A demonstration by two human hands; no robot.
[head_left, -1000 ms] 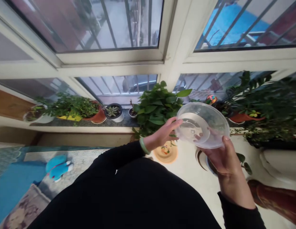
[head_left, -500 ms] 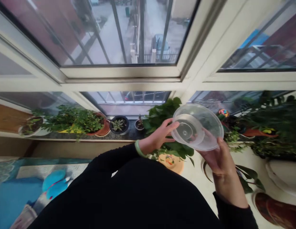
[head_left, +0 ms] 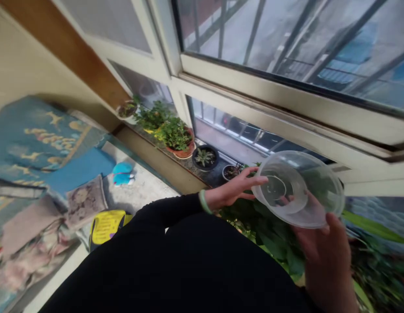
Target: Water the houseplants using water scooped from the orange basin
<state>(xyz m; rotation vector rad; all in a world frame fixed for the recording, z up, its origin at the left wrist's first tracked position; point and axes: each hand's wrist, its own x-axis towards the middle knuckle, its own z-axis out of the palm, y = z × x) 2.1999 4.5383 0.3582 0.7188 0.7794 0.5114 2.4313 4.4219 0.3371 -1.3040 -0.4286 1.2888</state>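
Note:
A clear round plastic bowl [head_left: 322,178] is held up in front of me, tilted so that I look into its open top. My right hand [head_left: 329,252] grips it from the lower right, with the thumb at the rim and the fingers behind the see-through wall. On the other side, my left hand [head_left: 233,189] has its fingertips against the bowl's left edge, the fingers partly spread around it. A pale green band [head_left: 204,201] circles the left wrist. No contents can be made out in the bowl. Green leaves [head_left: 270,226] lie behind and below it.
Along the window sill stand a leafy plant in an orange pot [head_left: 182,150], a succulent in a black pot [head_left: 205,158] and a small white pot [head_left: 230,172]. A barred window [head_left: 273,82] rises ahead. Cushions, a blue plush toy [head_left: 123,174] and a yellow bag [head_left: 107,226] lie left.
My view has swung to the left, bringing the sofa side, cushions and yellow bag into sight. Both hands still hold the bowl, which now appears a little lower and further right.

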